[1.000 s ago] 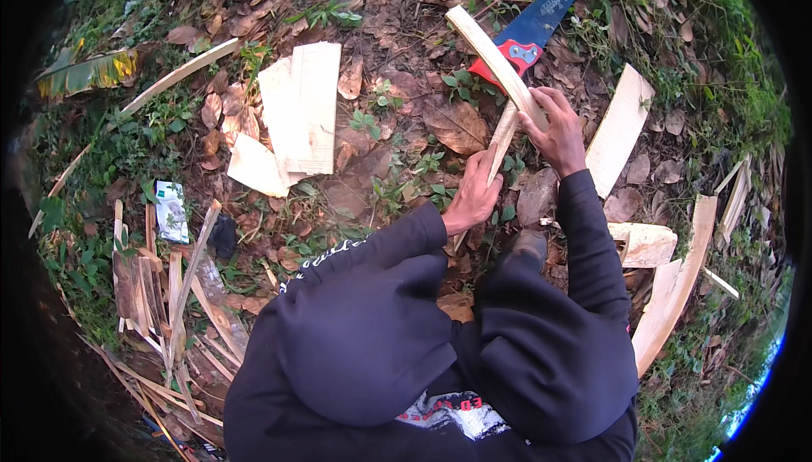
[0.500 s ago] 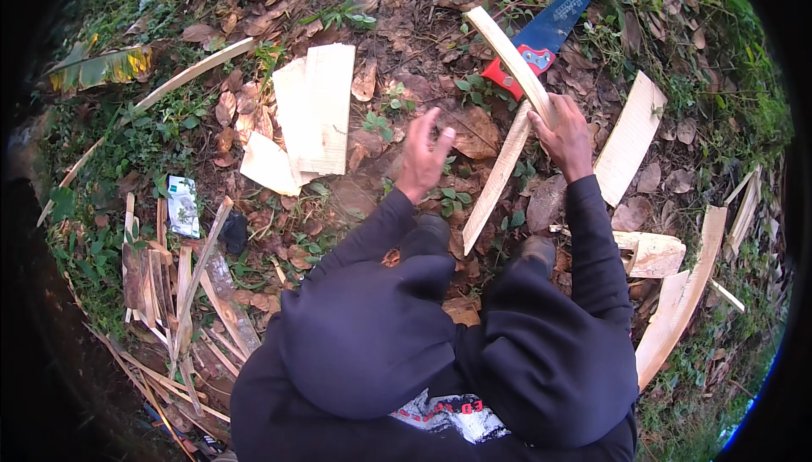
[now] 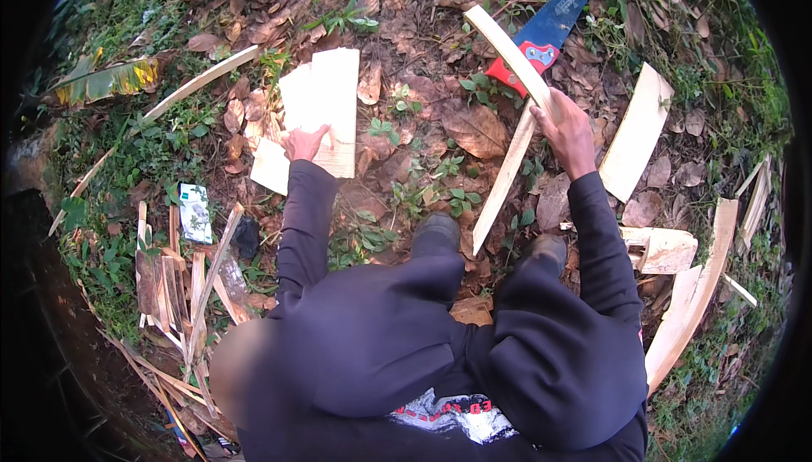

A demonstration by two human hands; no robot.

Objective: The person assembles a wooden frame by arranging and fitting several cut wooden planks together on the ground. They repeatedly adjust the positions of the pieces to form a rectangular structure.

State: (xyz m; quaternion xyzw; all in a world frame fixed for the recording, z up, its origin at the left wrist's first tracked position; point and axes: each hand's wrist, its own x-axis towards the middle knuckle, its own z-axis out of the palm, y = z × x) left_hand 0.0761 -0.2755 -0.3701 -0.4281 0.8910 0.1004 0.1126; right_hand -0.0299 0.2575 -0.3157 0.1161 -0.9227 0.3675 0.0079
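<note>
My right hand [image 3: 568, 131] is closed around the lower end of a wooden strip [image 3: 507, 49], which slants up and left across the red handle of a hand saw [image 3: 554, 18]. Below that hand, another wooden strip [image 3: 503, 187] lies slanted on the leaves. My left hand [image 3: 306, 142] reaches over the lower part of several pale flat boards [image 3: 337, 90] lying overlapped on the ground. Its thumb stretches to the right; the other fingers are only partly visible and seem to rest on the wood, not wrapped round it.
A pale board [image 3: 636, 132] lies to the right, above a broken wood chunk [image 3: 664, 249] and a long curved slab [image 3: 698, 306]. At the left are a pile of split sticks [image 3: 173, 293], a white packet [image 3: 195, 213] and a long thin strip [image 3: 199, 82]. My shoes [image 3: 438, 232] stand among leaves.
My left hand has moved left, from the open ground near the middle onto the pale boards. The right hand keeps its hold on the wooden strip. The view has shifted slightly.
</note>
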